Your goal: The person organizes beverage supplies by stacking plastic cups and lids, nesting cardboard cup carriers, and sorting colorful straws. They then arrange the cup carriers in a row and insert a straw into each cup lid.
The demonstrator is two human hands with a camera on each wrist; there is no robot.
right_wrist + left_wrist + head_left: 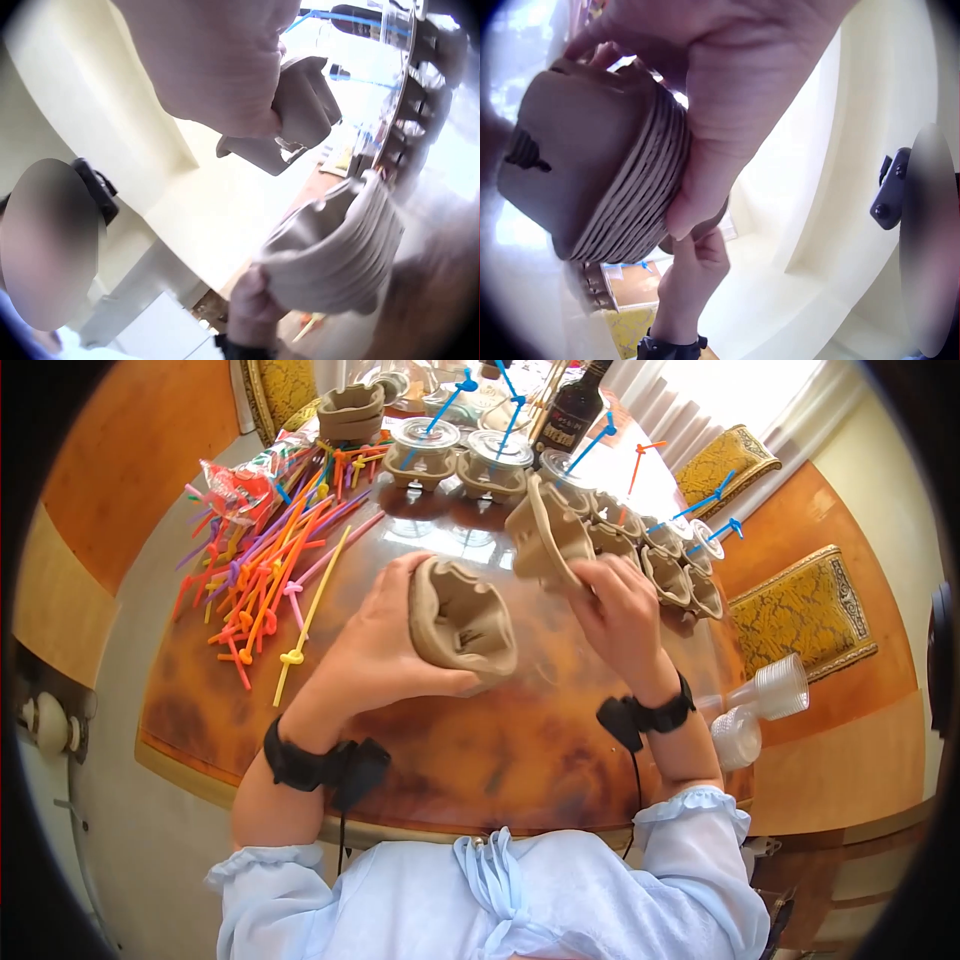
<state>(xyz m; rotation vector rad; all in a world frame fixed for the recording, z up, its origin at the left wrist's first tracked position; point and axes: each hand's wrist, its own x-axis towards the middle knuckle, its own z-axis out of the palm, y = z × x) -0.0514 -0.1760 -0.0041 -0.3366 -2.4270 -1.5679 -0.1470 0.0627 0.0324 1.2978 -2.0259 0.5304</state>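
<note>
My left hand (362,652) grips a stack of nested brown pulp cup holders (430,635), its fingers along the far side and its thumb along the near side. In the left wrist view the stacked rims (634,199) show as several layers. With my right hand (622,618) I pinch a single cup holder (545,538) by its edge, tilted up and apart from the stack. The right wrist view shows this single holder (304,109) above the stack (337,255). Behind it, a row of cup holders (665,575) stands along the table's right side.
Lidded clear cups (425,435) with blue knotted straws sit in holders at the back. Loose coloured straws (265,585) lie in a pile on the left. Another small holder stack (350,415), a dark bottle (570,415) and clear plastic cups (738,735) stand or lie around the table (480,760).
</note>
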